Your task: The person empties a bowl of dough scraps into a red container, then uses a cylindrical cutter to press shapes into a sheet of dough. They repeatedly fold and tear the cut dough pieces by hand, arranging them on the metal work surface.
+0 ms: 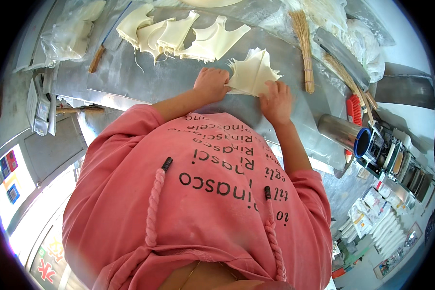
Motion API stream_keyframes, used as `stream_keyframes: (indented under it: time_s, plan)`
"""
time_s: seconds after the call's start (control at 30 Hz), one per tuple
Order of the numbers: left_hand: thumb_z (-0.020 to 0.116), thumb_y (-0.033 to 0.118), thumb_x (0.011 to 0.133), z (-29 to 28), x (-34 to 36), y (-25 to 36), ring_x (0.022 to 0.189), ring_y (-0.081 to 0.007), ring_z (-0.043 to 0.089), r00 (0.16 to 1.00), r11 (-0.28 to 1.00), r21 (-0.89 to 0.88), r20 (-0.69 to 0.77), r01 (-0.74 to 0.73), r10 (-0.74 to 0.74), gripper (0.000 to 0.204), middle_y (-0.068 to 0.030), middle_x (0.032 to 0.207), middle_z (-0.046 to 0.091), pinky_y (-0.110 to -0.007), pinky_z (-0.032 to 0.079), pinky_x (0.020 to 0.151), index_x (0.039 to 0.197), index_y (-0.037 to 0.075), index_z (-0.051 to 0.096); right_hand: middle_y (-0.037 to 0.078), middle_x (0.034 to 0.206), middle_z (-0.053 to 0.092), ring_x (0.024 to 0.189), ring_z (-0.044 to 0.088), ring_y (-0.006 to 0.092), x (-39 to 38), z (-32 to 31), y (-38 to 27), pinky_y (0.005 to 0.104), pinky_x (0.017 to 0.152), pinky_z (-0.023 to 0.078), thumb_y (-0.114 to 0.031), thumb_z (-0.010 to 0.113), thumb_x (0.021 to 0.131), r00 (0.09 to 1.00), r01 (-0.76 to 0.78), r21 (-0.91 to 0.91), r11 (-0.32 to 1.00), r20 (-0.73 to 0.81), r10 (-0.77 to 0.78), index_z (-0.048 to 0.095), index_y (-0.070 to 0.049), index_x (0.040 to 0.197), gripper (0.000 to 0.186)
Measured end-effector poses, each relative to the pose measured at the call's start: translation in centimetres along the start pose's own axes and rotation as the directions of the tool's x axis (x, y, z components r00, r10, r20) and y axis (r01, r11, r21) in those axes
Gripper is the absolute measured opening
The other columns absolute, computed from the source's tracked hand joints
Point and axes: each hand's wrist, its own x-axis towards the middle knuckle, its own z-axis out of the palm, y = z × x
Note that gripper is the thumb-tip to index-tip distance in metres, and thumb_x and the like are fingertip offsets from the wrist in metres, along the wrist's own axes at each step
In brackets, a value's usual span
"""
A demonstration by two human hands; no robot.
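Note:
A folded stack of thin cream sheets (253, 72) with frayed edges lies on the steel worktop (125, 79) in front of me. My left hand (211, 84) has its fingers curled on the stack's lower left corner, gripping it. At the lower right corner, my right hand (275, 102) pinches the edge, slightly blurred. Several similar piles of cream sheets (212, 41) lie behind, to the left, some with stringy ends hanging.
A wooden-handled long tool (96, 58) is at left, by plastic bags (70, 36). On the right are straw whisks (303, 58), a metal blade (340, 55), a red brush (353, 110), a steel cylinder (338, 130) with blue rim, and machinery (396, 162).

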Motion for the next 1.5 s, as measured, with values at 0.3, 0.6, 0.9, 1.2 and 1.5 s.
stream_keyframes:
  time_s: [0.3,0.6,0.9,1.2,1.5]
  plan:
    - [0.067,0.02,0.074,-1.0,0.9,0.6,0.071,-0.0271,0.059,1.0,0.977,-0.212,-0.013,0.008,-0.011,0.019,-0.0087,0.074,0.059,-0.039,0.045,0.063,0.078,0.007,0.054,0.009,0.105,0.047,0.096,0.045,0.0307,-0.5,-0.1,-0.3,0.0441,0.081,0.037,-0.027,0.068,0.071,0.992,0.087,0.015,0.996,0.091,-0.088,0.051,-0.014,0.105,0.04]
    - [0.064,0.018,0.082,-1.5,1.9,2.1,0.058,-0.013,0.055,0.94,0.603,-0.721,0.248,0.341,-0.234,0.022,-0.0064,0.071,0.057,-0.026,0.043,0.051,0.082,-0.001,0.053,0.009,0.101,0.048,0.095,0.045,0.0295,-0.3,1.7,0.2,0.0436,0.081,0.035,-0.03,0.068,0.07,0.99,0.13,-0.046,0.99,-0.056,-0.132,0.05,-0.013,0.104,0.042]
    - [0.066,0.018,0.079,-2.5,2.4,2.2,0.063,-0.0094,0.056,0.878,0.139,-0.874,0.435,0.465,-0.199,0.02,-0.0041,0.068,0.057,-0.024,0.04,0.049,0.079,0.002,0.055,0.003,0.094,0.051,0.089,0.049,0.0257,0.4,2.1,-0.4,0.0407,0.075,0.037,-0.017,0.062,0.068,0.968,0.179,-0.082,0.98,-0.164,-0.19,0.057,-0.017,0.102,0.035]
    - [0.065,0.015,0.073,0.2,-0.9,0.0,0.073,-0.0356,0.057,0.964,0.962,-0.053,-0.019,-0.267,0.266,0.018,-0.0125,0.076,0.057,-0.042,0.047,0.063,0.081,0.006,0.051,-0.002,0.083,0.048,0.083,0.049,0.0207,0.5,1.2,3.0,0.0374,0.072,0.038,-0.01,0.057,0.069,0.907,0.383,-0.13,0.914,-0.133,-0.399,0.061,-0.021,0.101,0.034]
    - [0.059,0.018,0.076,-0.4,-1.7,1.3,0.107,-0.028,0.048,0.873,0.849,0.273,-0.063,-0.452,0.484,0.035,-0.0105,0.115,0.051,-0.039,0.041,0.088,0.11,0.012,0.054,0.007,0.109,0.05,0.102,0.047,0.0259,0.6,-1.1,2.2,0.0427,0.086,0.035,-0.026,0.063,0.075,0.926,0.378,0.023,0.926,0.014,-0.378,0.056,-0.016,0.115,0.042]
